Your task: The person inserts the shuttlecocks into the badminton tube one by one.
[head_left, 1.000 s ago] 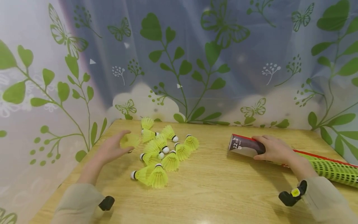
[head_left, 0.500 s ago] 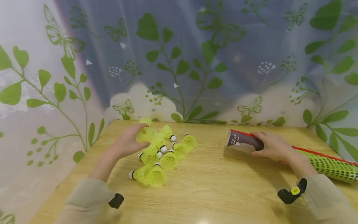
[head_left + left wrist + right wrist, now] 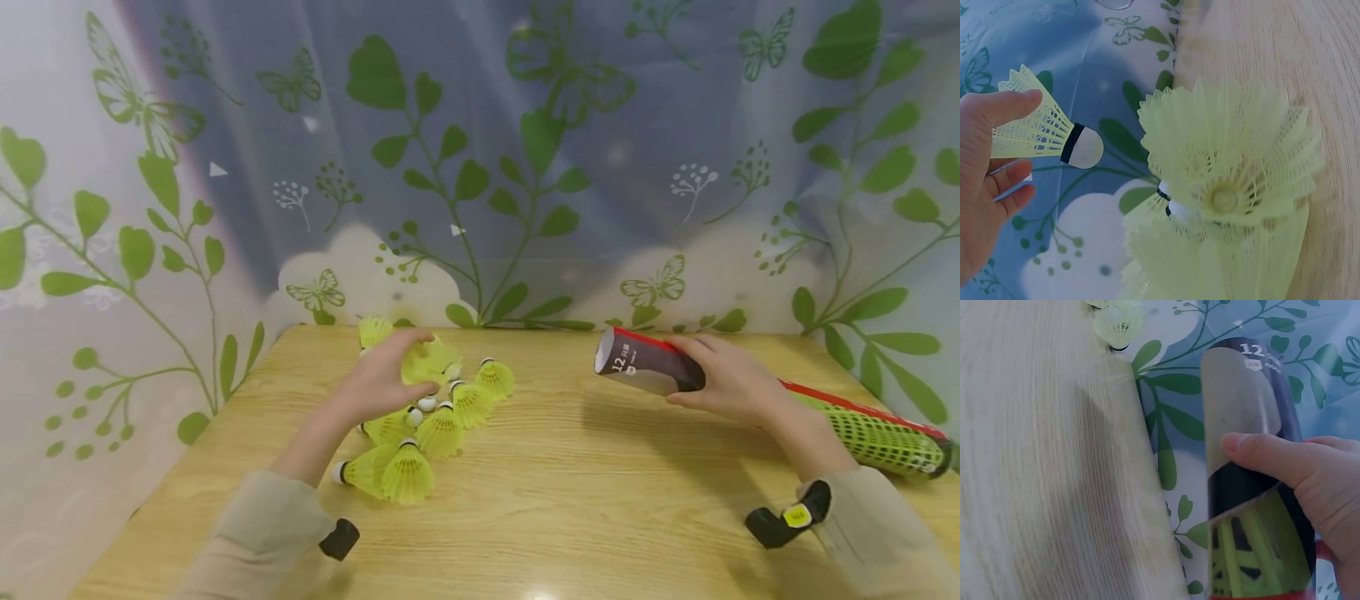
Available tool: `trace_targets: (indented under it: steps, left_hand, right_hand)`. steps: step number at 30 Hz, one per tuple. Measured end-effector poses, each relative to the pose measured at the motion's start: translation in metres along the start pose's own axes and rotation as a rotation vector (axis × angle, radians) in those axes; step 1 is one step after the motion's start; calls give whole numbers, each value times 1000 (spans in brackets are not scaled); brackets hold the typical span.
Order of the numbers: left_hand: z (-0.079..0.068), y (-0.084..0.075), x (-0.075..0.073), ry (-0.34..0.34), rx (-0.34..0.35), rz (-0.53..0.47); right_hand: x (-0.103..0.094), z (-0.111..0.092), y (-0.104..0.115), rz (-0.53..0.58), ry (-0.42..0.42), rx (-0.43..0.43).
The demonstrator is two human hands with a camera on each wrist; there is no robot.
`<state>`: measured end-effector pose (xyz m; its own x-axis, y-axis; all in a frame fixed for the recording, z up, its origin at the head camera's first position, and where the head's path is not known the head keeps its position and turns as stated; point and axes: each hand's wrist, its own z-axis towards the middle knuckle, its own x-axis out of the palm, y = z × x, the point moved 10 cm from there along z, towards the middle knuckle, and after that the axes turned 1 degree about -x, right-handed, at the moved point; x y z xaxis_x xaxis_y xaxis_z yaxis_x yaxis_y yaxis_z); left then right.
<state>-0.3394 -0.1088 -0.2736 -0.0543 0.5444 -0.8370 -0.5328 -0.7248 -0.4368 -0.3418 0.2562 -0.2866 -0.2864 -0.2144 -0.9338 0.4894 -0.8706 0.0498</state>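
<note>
My left hand (image 3: 386,379) holds a yellow shuttlecock (image 3: 1038,122) by its skirt, between thumb and fingers. Its white cork (image 3: 1088,149) points away from the palm in the left wrist view. Just below that hand, several more yellow shuttlecocks (image 3: 468,404) lie in a loose heap on the table. On the right, my right hand (image 3: 723,379) grips a long shuttlecock tube (image 3: 641,362) around its dark, "12"-marked end. That end is raised off the table and faces left, towards the heap. The tube's green patterned length (image 3: 873,429) runs off to the right behind the wrist.
The wooden table (image 3: 540,500) meets a blue and white curtain (image 3: 600,208) printed with leaves and butterflies along its back edge. A pair of shuttlecocks (image 3: 407,475) lies nearest the front of the heap.
My left hand has moved right over the heap, carrying the shuttlecock. The tube's printed end has risen slightly in my right hand. The head view has shifted a little to the right.
</note>
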Motion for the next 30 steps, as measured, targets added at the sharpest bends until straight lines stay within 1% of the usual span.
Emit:
trace_targets:
  steps: [2,4,10,13,15,19,21,26,30]
  left_hand:
    - [3,-3,3,-6,6,-23]
    - [6,-5,5,-15,10,-45]
    - [16,-16,15,-42,23,-99]
    - [19,-20,20,-42,13,-117]
    - [21,-23,23,-39,9,-134]
    - [22,-29,28,-36,11,-150]
    - [22,-32,30,-37,26,-154]
    - [23,-39,36,-33,57,-180]
    - [27,-43,40,-37,51,-203]
  right_hand:
    - [-5,-1,3,-5,-36,-18]
    - [-10,-3,9,-18,-86,-56]
    - [-21,-14,32,-58,-259,-246]
    - [-22,-19,40,-64,-319,-312]
    - [-21,-23,43,-66,-344,-344]
    - [-15,-27,51,-36,-353,-402]
    - [-10,-28,54,-24,-349,-423]
    - [-3,-30,59,-25,-343,-447]
    - [-1,-29,62,-38,-342,-463]
